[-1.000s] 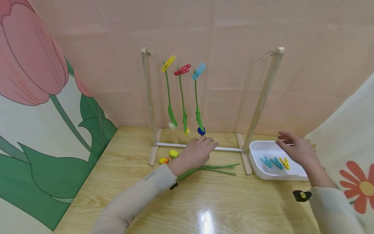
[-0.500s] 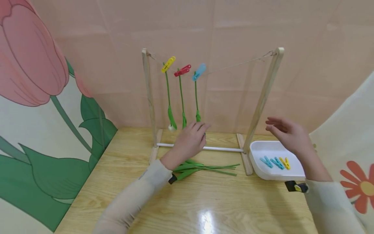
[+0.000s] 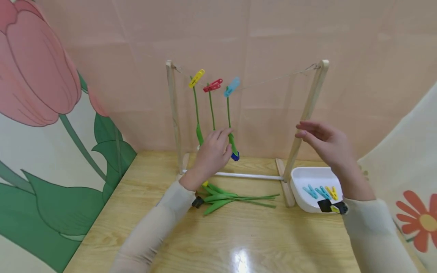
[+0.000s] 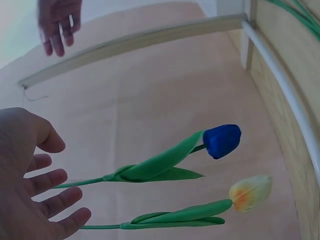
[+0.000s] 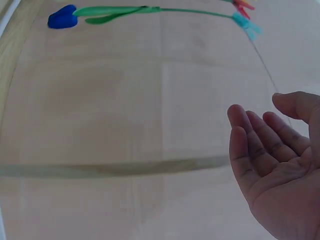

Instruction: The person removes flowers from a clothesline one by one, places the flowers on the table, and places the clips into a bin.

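Three artificial tulips hang heads down from a string on a wooden rack. A yellow clothespin (image 3: 196,78), a red clothespin (image 3: 213,85) and a light blue clothespin (image 3: 232,87) clip their stems. My left hand (image 3: 211,153), fingers loosely spread and holding nothing, is in front of the hanging tulips in the head view, partly covering them. In the left wrist view the blue tulip (image 4: 222,141) and a pale yellow tulip (image 4: 252,194) show beyond its fingertips. My right hand (image 3: 326,142) is raised by the right post (image 3: 308,104), fingers slightly bent, palm bare.
Below the rack's white bar (image 3: 249,175), several green-stemmed tulips (image 3: 239,197) lie on the wooden table (image 3: 211,242). A white tray (image 3: 297,197) at right holds light blue clothespins (image 3: 310,191) and a yellow one. A pink cloth backdrop (image 3: 266,41) hangs behind.
Both hands have risen. My left hand has shifted up and left across the hanging tulips, and my right hand has moved up and left from above the tray toward the right post.
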Tool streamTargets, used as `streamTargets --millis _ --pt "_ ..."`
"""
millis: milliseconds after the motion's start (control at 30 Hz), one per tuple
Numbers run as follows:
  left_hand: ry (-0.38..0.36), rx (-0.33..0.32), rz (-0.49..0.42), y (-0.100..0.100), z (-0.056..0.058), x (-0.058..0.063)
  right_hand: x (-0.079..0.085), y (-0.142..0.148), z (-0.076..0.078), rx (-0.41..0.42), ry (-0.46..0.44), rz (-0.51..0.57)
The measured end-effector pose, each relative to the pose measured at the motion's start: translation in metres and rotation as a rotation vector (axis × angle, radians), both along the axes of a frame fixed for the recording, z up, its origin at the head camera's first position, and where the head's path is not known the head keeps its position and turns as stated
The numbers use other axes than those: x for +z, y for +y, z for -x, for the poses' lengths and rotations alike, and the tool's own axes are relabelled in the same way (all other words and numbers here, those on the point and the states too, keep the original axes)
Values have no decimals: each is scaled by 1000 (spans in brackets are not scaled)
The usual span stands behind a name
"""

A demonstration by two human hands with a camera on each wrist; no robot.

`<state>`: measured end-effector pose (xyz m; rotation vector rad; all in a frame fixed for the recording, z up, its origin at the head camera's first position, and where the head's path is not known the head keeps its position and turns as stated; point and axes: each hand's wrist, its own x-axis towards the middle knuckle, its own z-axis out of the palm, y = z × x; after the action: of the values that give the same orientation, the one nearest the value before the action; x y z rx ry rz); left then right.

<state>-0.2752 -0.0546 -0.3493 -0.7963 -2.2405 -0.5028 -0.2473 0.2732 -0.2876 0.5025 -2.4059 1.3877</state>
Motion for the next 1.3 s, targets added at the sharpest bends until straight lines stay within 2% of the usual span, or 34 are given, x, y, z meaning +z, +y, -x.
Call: streamTargets --millis 233,467,600,833,1033,1300 --pt "-122 -9 -130 -1 4 6 18 -30 5 62 38 62" --pt "-182 10 -225 1 9 12 28 -51 12 169 76 198" --pt "-259 3 -301 3 13 16 36 -61 15 165 63 207" --pt "-447 5 -466 9 20 28 49 -81 23 144 39 175" --pt "-557 -39 -558 12 29 37 58 -99 38 184 81 222" --pt "-619 -102 -684 12 37 37 71 -125 54 233 83 261"
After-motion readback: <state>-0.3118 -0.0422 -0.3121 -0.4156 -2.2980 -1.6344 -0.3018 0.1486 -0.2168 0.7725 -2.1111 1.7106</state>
